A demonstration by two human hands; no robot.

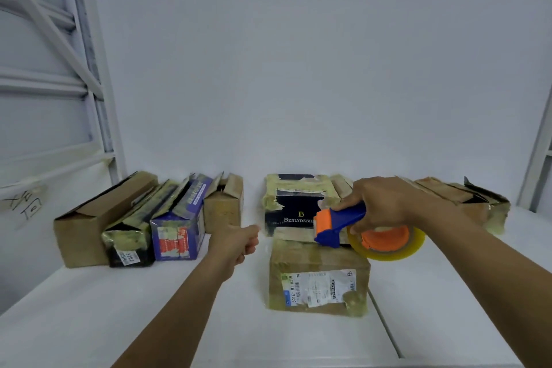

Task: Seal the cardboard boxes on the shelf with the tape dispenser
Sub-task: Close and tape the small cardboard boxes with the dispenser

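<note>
A brown cardboard box (pixel 318 275) with a white shipping label stands near the middle of the white shelf (pixel 119 308). My right hand (pixel 385 203) grips the blue handle of a blue and orange tape dispenser (pixel 340 225), whose front end rests on the far top edge of that box. Its roll of clear tape (pixel 388 243) hangs over the box's right side. My left hand (pixel 242 243) hovers to the left of the box with its fingers curled, holding nothing. Behind the box stands a dark taped box (pixel 294 203) with printed lettering.
Along the back left stand an open brown box (pixel 89 227), a black taped box (pixel 131 236), a purple box (pixel 179 227) and a small brown box (pixel 224 206). Another taped box (pixel 478 203) sits at the back right. White shelf uprights (pixel 98 69) rise at the left.
</note>
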